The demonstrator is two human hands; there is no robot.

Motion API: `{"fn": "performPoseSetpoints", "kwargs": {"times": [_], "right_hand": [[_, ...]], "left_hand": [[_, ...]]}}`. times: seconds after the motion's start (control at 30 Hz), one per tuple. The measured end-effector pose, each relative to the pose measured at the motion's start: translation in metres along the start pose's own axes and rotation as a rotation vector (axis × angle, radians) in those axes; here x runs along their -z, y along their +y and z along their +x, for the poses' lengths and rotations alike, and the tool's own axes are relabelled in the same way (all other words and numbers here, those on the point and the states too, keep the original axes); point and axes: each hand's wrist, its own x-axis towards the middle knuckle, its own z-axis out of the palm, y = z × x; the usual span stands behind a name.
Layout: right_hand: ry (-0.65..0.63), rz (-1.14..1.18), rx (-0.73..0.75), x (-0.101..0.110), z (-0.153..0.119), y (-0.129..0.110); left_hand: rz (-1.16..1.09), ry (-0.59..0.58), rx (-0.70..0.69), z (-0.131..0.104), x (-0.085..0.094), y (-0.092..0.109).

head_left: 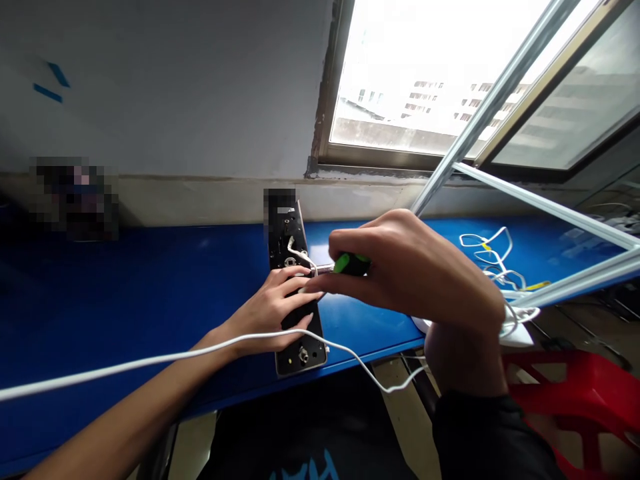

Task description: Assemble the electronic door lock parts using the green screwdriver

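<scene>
A long black panel [296, 293] is lying flat on the blue bench [150, 293], running from the wall side toward the near edge, with its near end just at that edge. The left hand [273, 312] is resting palm down on the middle of the panel, fingers spread flat and pressing on it rather than curled around anything. The right hand [415, 273] is hovering just right of the panel, its fingers closed tightly around a screwdriver [350, 264] with a green and black handle; the metal shaft is pointing left and its tip is meeting the panel just above the left hand's fingertips, though the exact contact point is hidden by the fingers. A short white wire [300, 253] is looping out of the panel's upper half, just beyond the tip. A white cable [150, 360] is crossing over the left forearm and the panel's near end, then dropping off the bench edge to the right. Farther right of the panel, a tangle of white wires [493, 257] is lying on the bench. Below and right of the panel, past the bench edge, a red stool [580, 393] is standing on the floor. An open window [450, 73] is letting in daylight behind the panel.
</scene>
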Motion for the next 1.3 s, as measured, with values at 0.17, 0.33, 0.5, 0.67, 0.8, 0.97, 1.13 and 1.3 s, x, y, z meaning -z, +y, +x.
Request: {"fn": "performPoseSetpoints", "kwargs": {"times": [0.17, 0.33, 0.5, 0.67, 0.8, 0.97, 1.13, 1.3], "right_hand": [[-0.117, 0.244, 0.222, 0.003, -0.008, 0.001], [0.003, 0.274, 0.211, -0.005, -0.01, 0.012], [0.168, 0.243, 0.156, -0.016, -0.014, 0.02], [0.2, 0.257, 0.15, -0.02, -0.02, 0.017], [0.252, 0.234, 0.083, -0.024, -0.023, 0.016], [0.253, 0.267, 0.079, -0.027, -0.024, 0.014], [0.304, 0.262, 0.051, -0.032, -0.026, 0.011], [0.327, 0.343, 0.064, -0.036, -0.028, 0.012]], "left_hand": [[0.001, -0.03, -0.029, 0.0, 0.016, -0.018], [0.014, -0.047, -0.022, -0.002, 0.024, -0.028], [0.064, -0.048, -0.049, 0.0, 0.014, -0.021], [0.095, -0.056, -0.018, 0.002, 0.012, -0.013], [0.094, -0.077, 0.006, 0.002, 0.013, -0.012], [0.088, -0.074, 0.009, 0.002, 0.011, -0.012], [0.06, -0.074, 0.017, 0.001, 0.009, -0.011], [0.043, -0.062, 0.028, 0.0, 0.009, -0.01]]}}
